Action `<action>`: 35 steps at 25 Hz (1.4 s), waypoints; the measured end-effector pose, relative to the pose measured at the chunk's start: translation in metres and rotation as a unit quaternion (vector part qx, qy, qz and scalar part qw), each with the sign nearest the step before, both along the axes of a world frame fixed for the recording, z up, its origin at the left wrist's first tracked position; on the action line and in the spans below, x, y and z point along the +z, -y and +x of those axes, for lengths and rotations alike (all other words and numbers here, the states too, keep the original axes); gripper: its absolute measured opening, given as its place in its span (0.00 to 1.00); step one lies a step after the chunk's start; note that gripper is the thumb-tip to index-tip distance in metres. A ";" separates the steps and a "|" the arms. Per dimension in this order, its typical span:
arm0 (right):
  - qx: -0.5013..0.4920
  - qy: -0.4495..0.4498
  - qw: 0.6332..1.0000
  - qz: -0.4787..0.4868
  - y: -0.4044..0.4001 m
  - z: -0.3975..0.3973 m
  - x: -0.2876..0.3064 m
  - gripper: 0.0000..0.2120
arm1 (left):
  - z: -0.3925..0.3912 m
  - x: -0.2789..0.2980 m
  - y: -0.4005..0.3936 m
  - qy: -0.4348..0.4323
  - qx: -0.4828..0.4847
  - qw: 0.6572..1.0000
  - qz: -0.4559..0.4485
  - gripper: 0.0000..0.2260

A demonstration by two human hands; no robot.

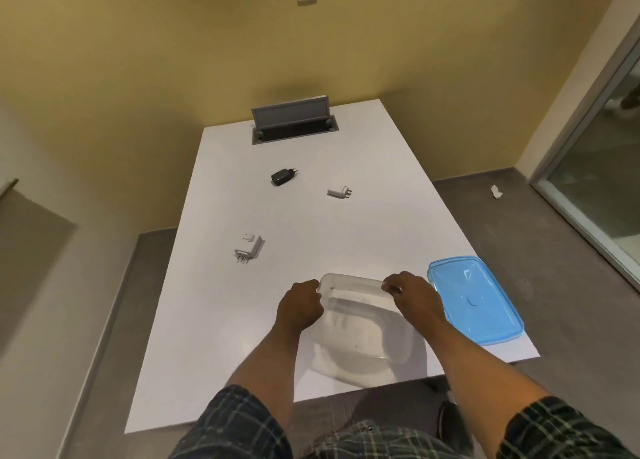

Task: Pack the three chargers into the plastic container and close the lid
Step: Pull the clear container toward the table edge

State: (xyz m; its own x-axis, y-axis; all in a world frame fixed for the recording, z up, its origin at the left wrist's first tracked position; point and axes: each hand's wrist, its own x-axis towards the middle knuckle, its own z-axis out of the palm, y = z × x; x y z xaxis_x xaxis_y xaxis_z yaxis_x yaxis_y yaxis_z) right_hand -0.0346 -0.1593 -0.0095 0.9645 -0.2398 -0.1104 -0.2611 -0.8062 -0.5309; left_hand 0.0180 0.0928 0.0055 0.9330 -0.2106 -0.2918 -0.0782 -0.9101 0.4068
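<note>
A clear plastic container (360,323) sits on the white table (214,354) near its front edge, with nothing inside. My left hand (300,308) grips its far left corner and my right hand (414,297) grips its far right corner. The blue lid (472,299) lies flat on the table just right of the container. Three chargers lie apart farther back: a black charger (283,176), a small white charger (338,191) to its right, and a larger white charger (250,247) closer on the left.
An open grey cable box (293,121) is set into the table's far end against the yellow wall. The lid overhangs close to the table's right edge. A glass door (595,188) stands at the right, with a scrap of paper (497,192) on the floor.
</note>
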 end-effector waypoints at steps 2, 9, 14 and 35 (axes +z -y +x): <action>-0.029 0.010 0.997 0.069 -0.007 0.010 0.001 0.08 | -0.003 -0.002 -0.009 0.001 0.045 0.999 -0.017 0.10; -0.075 0.018 0.981 0.176 -0.017 0.031 -0.001 0.15 | -0.012 -0.014 -0.031 -0.059 0.191 0.975 -0.097 0.09; -0.056 0.008 0.986 0.154 -0.021 0.025 -0.009 0.12 | -0.017 -0.023 -0.032 -0.034 0.202 0.976 -0.078 0.14; -0.101 -0.016 0.983 0.155 -0.021 0.026 -0.017 0.12 | -0.005 -0.029 -0.033 -0.036 0.157 0.985 -0.059 0.12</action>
State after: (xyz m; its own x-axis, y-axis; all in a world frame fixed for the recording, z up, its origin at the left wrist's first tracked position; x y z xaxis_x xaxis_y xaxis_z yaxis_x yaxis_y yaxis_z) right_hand -0.0085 -0.1386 -0.0260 0.8955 -0.3765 -0.2373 -0.4195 -0.5364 -0.7323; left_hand 0.0129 0.1261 -0.0234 0.9352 0.0487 -0.3509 0.2330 -0.8307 0.5056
